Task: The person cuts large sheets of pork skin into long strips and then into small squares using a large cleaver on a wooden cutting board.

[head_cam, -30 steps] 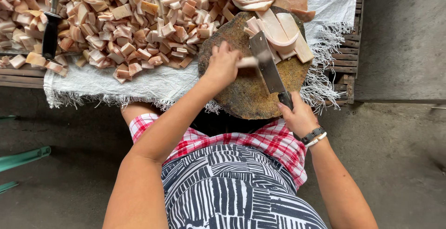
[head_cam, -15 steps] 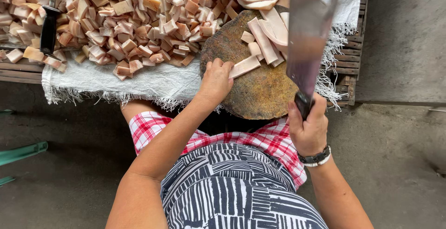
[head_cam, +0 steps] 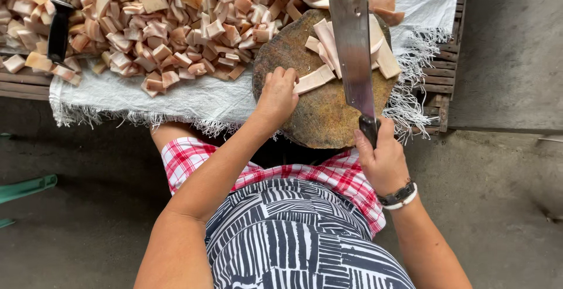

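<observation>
left hand (head_cam: 277, 92) fingers pinning strip (head_cam: 312, 80) on board (head_cam: 319, 113) | right hand (head_cam: 382, 161) clenched on cleaver (head_cam: 353, 54), handle hidden | pile (head_cam: 152, 25) cut off at table's far edge

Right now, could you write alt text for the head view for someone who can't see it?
Seen from above, a right hand holds a cleaver over a round wooden chopping block, while the left hand steadies a pale strip of meat. A pile of cut pieces lies on a white cloth.
</observation>
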